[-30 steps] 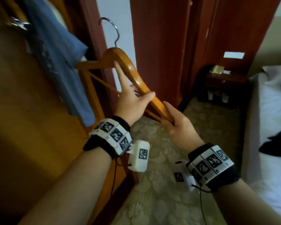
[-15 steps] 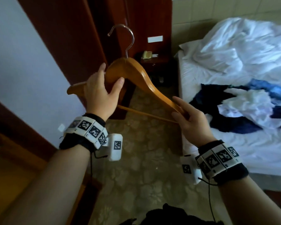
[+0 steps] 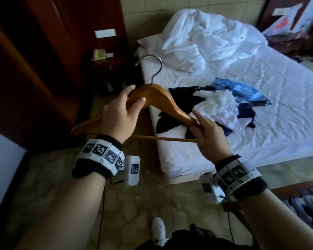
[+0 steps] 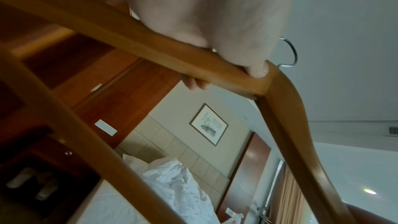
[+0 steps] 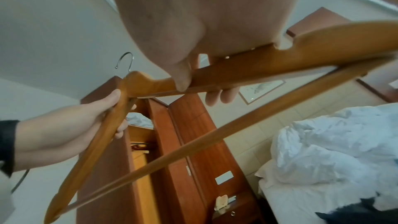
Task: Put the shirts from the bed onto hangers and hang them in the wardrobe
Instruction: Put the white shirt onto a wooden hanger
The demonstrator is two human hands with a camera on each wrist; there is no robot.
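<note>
One wooden hanger [image 3: 163,98] is being held up by two hands; one heap of shirts [image 3: 224,107] is lying on one bed [image 3: 287,98].

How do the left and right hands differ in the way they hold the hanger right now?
The left hand grips the hanger near its peak, just beside the metal hook; the right hand holds the far end of the right shoulder arm. The left hand's thumb and fingers wrap the thick wood, while the right hand's index finger lies straighter along the arm, its other fingers curling under. Both hold the same bare wooden hanger above the bed edge.
</note>
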